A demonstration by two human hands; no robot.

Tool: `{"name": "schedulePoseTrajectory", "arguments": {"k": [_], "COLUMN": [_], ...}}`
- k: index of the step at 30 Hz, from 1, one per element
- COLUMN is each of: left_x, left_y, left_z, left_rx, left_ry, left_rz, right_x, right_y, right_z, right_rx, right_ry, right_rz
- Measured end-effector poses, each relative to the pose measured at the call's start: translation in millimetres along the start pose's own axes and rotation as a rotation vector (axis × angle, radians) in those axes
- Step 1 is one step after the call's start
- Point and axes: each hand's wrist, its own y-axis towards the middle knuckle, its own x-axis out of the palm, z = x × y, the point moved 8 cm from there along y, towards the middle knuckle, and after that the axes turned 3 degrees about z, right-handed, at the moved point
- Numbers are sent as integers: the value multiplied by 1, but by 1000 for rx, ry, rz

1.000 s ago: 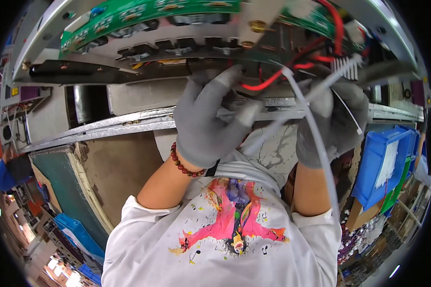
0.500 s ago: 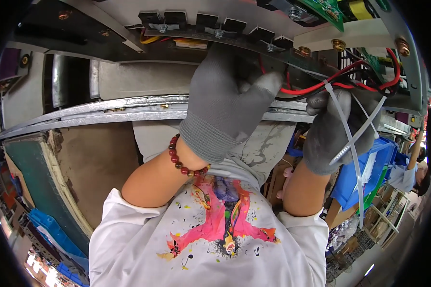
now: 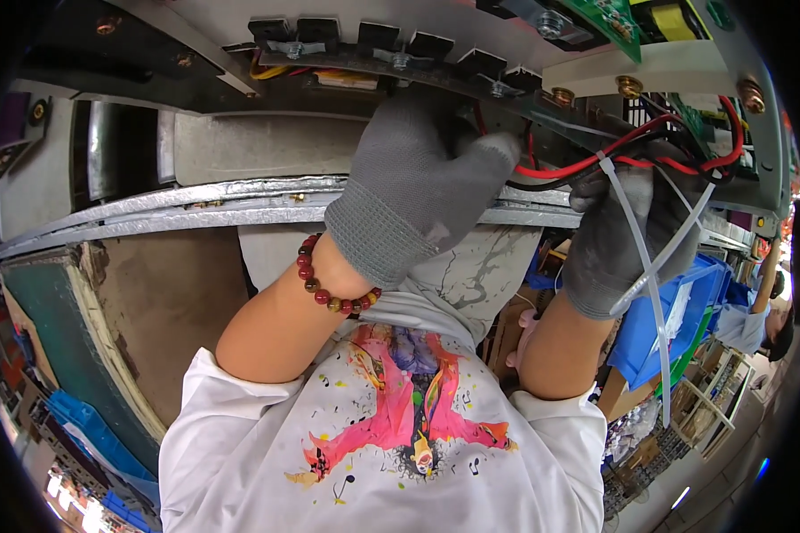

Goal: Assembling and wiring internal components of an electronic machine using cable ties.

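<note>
My left hand (image 3: 409,186), in a grey knitted glove, reaches in under the dark edge of a metal chassis (image 3: 347,98). Its thumb points right, close to a pair of red and black cables (image 3: 556,171); the other fingers are hidden. My right hand (image 3: 627,235), also gloved, is closed below the cables with its fingers curled. Whatever lies between those fingers is hidden. White cable ties (image 3: 642,235) loop round the cables, and their long tails cross in front of the right hand and hang down past the wrist.
Black components (image 3: 380,35) held by screwed clips line the chassis above. A green circuit board (image 3: 609,22) sits at upper right, beside a metal side plate (image 3: 756,98). Silvery rails (image 3: 196,200) run below the chassis. A blue bin (image 3: 667,320) stands at right, with another person (image 3: 745,324) beyond.
My left hand and forearm have shifted slightly left. The right hand stays under the cables, and its tie tails have moved only a little.
</note>
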Motion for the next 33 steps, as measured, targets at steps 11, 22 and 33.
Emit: {"name": "schedulePoseTrajectory", "arguments": {"k": [11,22,33], "left_x": [2,6,8], "left_y": [1,3,-2], "left_z": [7,4,4], "left_rx": [59,-33,-228], "left_ry": [-26,-63,-144], "left_rz": [-4,-29,-128], "right_x": [6,19,31], "right_y": [-11,-15,-18], "right_z": [5,23,17], "right_rx": [-155,113,613], "right_ry": [-161,-111,256], "right_rz": [-81,-138,-286]}}
